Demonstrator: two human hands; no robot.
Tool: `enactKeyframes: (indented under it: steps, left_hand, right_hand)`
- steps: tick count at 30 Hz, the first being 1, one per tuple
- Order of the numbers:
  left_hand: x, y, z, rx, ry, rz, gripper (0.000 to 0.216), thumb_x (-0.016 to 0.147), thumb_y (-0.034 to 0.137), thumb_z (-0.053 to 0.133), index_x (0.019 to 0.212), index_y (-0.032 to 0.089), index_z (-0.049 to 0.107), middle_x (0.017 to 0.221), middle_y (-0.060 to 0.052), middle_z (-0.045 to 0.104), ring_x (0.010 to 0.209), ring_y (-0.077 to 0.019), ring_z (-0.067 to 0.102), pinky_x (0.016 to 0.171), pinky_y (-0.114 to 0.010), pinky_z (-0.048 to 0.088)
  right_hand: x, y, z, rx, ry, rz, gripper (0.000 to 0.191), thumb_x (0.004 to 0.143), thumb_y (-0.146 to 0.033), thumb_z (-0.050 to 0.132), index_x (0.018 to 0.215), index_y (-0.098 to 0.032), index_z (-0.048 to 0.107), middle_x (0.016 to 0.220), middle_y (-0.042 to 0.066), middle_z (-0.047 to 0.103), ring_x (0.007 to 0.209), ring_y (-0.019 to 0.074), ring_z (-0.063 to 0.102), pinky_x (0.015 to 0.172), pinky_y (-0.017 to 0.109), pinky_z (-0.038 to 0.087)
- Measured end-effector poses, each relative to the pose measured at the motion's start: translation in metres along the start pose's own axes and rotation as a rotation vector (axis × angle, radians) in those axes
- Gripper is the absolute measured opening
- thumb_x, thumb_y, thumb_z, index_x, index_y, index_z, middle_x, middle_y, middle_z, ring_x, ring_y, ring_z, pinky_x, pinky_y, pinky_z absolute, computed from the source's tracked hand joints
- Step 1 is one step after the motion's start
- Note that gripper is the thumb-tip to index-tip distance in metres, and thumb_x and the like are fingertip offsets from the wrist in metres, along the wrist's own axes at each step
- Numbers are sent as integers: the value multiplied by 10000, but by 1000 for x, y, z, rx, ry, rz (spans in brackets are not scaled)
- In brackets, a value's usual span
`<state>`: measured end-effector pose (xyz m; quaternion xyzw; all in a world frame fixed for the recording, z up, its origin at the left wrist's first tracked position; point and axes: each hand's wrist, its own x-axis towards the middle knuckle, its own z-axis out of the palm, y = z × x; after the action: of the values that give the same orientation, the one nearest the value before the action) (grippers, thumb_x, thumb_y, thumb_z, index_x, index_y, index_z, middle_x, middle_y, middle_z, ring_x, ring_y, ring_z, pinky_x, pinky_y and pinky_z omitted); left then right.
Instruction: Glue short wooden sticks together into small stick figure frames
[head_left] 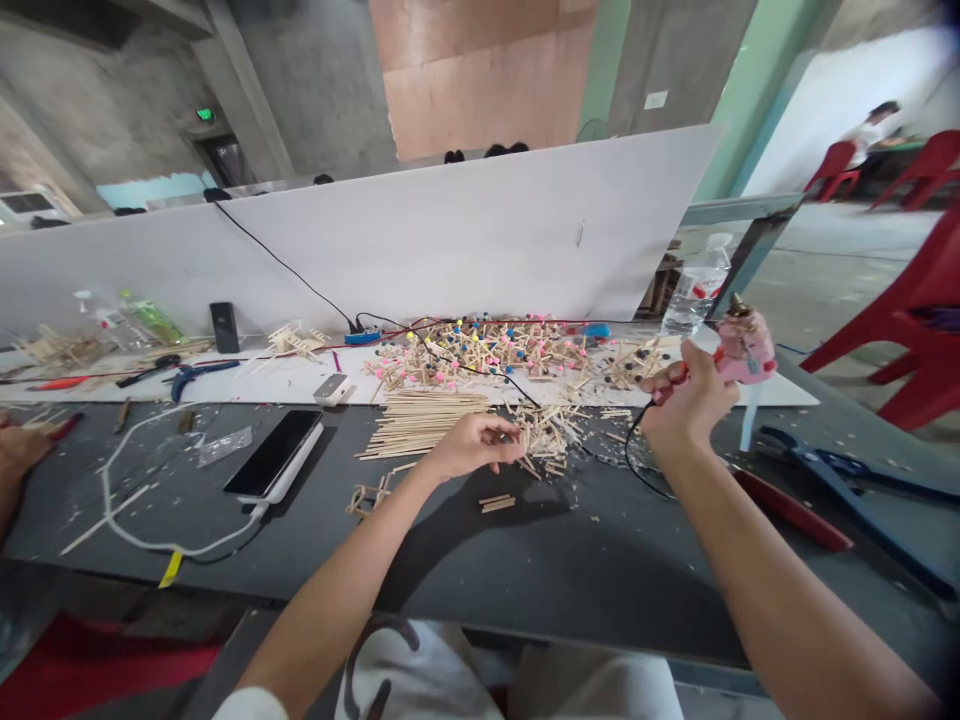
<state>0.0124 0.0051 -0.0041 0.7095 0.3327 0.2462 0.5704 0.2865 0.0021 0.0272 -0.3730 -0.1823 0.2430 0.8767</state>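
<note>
Left grip [478, 444] low, right grip [691, 398] raised, clenched

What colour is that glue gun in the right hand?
The glue gun is mostly pink, seen in the head view.

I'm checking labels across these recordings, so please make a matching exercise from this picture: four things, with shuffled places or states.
1. pink glue gun
2. left hand
3. long sticks
4. yellow tag

A. laid side by side
B. on the white cable
C. in the right hand
D. at the short-stick pile

Pairs: 1-C, 2-D, 3-A, 4-B
</note>
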Motion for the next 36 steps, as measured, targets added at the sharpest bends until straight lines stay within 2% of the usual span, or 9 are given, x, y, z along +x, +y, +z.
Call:
enactKeyframes:
  steps: [4,7,10,12,15,20,24,30,36]
  left_hand:
    - [38,5,12,86,177,123,482,689,479,802,988,113,708,891,-94,729,744,-160,676,693,-278,534]
    - [86,28,16,145,294,224,485,701,485,789,1024,133,708,1012,-121,732,853,-187,690,764,-310,532]
    - [131,52,14,189,328,264,475,726,517,759,1005,134,721,1039,-133,732,956,-232,689,820,-338,527]
    - [144,59,12,259,376,276,464,712,509,774,988,139,729,1135,-145,706,1064,-262,660,889,-360,513]
    - [130,48,7,288,453,355,424,730,492,764,958,136,729,1203,-158,673,1130,-255,632,926,-348,508]
    - [52,14,-7,345,474,387,429,768,438,745,1068,136,691,910,-86,724,792,-164,682,701,-262,544]
    - [8,-4,-15,333,525,362,455,787,426,737,1132,137,672,845,-55,705,709,-133,645,624,-222,514]
    - [-6,-19,-12,238,537,392,497,798,431,734,1176,119,653,821,-59,686,656,-124,611,578,-215,487]
    - [-9,-15,0,35,428,342,522,799,469,726,1185,128,642,805,-43,663,589,-109,585,547,-217,482]
  right_hand:
    - [2,4,1,-15,17,-24,343,708,-238,675,569,-226,362,478,-87,344,385,68,315,348,229,304]
    - [-2,6,2,-36,4,4,356,690,-245,689,551,-220,362,464,-96,342,365,56,314,344,220,297]
    - [-5,6,3,-36,-39,21,352,677,-242,703,571,-218,368,466,-108,343,364,48,313,345,207,297]
    - [-6,7,3,-42,-64,9,349,685,-248,702,583,-221,369,469,-110,345,365,49,321,348,207,304]
    - [-4,10,2,-85,-106,8,340,696,-261,696,583,-224,377,469,-107,343,364,51,317,347,212,301]
    - [-7,23,-1,-284,-201,46,309,676,-247,687,584,-229,393,461,-94,343,369,64,322,349,230,291]
    - [-22,32,-3,-530,-352,49,201,657,-227,661,609,-209,466,468,-65,401,392,78,349,360,238,270]
    - [-44,34,-3,-942,-532,-52,305,616,-258,669,508,-203,389,456,-51,375,436,64,284,385,231,203]
    - [-54,32,-2,-1046,-651,-56,307,597,-278,636,471,-206,365,425,-44,354,432,69,287,387,229,177]
